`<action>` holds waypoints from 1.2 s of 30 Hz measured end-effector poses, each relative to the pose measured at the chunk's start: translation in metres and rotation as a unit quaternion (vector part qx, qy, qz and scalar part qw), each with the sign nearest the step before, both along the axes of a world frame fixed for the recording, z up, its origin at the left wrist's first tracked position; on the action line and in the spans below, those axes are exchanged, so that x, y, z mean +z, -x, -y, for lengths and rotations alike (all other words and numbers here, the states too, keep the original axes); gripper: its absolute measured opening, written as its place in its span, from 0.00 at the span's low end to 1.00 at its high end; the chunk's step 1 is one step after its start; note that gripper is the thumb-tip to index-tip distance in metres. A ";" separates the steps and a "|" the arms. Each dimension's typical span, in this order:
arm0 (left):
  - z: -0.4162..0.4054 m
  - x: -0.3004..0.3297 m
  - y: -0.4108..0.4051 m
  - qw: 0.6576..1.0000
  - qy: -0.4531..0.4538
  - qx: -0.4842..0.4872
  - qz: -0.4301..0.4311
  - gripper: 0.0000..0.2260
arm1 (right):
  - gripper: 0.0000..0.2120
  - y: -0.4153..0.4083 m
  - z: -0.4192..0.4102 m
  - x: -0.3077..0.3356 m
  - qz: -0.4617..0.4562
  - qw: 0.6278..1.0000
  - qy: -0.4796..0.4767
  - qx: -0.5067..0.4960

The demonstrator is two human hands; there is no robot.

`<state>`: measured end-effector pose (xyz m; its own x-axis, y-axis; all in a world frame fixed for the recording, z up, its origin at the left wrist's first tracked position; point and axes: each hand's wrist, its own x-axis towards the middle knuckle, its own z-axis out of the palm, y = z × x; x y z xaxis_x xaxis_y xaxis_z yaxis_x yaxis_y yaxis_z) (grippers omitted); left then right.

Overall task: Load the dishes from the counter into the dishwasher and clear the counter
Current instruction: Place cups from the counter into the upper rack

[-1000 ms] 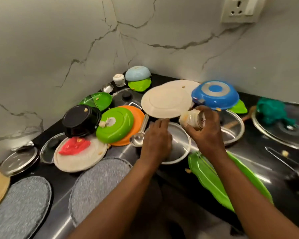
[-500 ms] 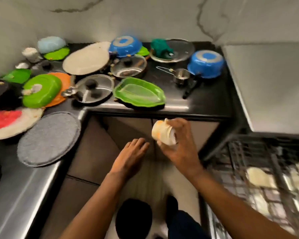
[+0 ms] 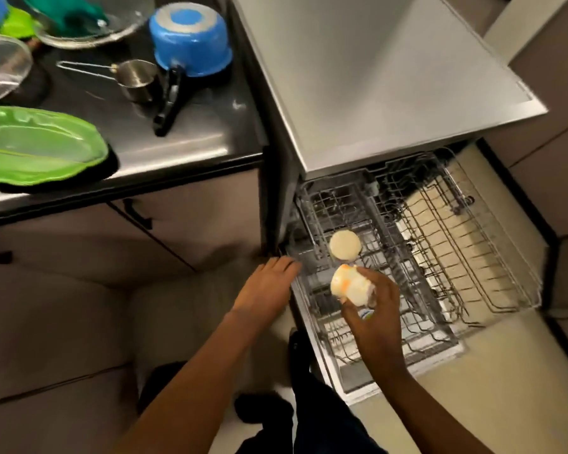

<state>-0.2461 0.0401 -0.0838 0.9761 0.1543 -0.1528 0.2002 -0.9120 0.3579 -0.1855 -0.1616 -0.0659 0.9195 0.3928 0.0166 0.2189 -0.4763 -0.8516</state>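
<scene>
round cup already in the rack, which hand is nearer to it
Right. The right hand, holding a cream cup, is just below the round cup in the rack. The left hand, open, sits off to its left, outside.

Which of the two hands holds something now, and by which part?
The right hand grips a small white cup around its side, above the dishwasher rack. The left hand holds nothing.
</scene>
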 end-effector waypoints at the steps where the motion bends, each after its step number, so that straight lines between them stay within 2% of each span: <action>1: 0.007 -0.004 -0.015 1.000 0.010 0.000 0.005 0.27 | 0.31 -0.013 0.003 -0.004 -0.009 1.000 -0.002 -0.013; 4: 0.021 -0.020 -0.055 0.999 0.043 -0.007 0.004 0.29 | 0.29 -0.053 0.003 -0.022 -0.069 0.997 -0.022 -0.039; 7: 0.023 -0.045 -0.086 0.999 0.029 -0.035 -0.012 0.29 | 0.26 -0.096 -0.010 -0.038 -0.070 0.996 -0.040 -0.026; 11: 0.018 -0.069 -0.100 0.996 -0.009 -0.077 -0.042 0.29 | 0.30 -0.152 -0.038 -0.056 -0.018 0.998 0.060 0.022; 15: 0.012 -0.088 -0.095 0.997 -0.022 -0.072 -0.028 0.31 | 0.35 -0.201 -0.081 -0.086 0.022 0.982 0.172 0.080; 19: 0.015 -0.095 -0.098 0.996 -0.051 -0.067 0.008 0.31 | 0.37 -0.238 -0.121 -0.131 0.043 0.934 0.315 0.164; 24: 0.018 -0.095 -0.094 0.998 -0.024 -0.046 0.028 0.31 | 0.34 -0.253 -0.135 -0.172 0.080 0.881 0.376 0.274; 30: 0.015 -0.095 -0.091 0.999 -0.011 -0.032 0.031 0.31 | 0.36 -0.245 -0.159 -0.186 0.110 0.827 0.476 0.277; 33: 0.011 -0.096 -0.087 0.999 -0.002 -0.037 0.032 0.33 | 0.40 -0.240 -0.158 -0.173 0.066 0.839 0.480 0.247; 36: 0.004 -0.087 -0.073 0.998 -0.008 -0.042 0.055 0.32 | 0.32 -0.217 -0.144 -0.145 0.110 0.893 0.407 0.158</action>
<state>-0.1734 0.0358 -0.1704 0.9965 0.0724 -0.0413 0.0824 -0.9299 0.3585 0.0319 -0.0180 -0.2107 0.7707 0.5958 -0.2260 0.5706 -0.8031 -0.1715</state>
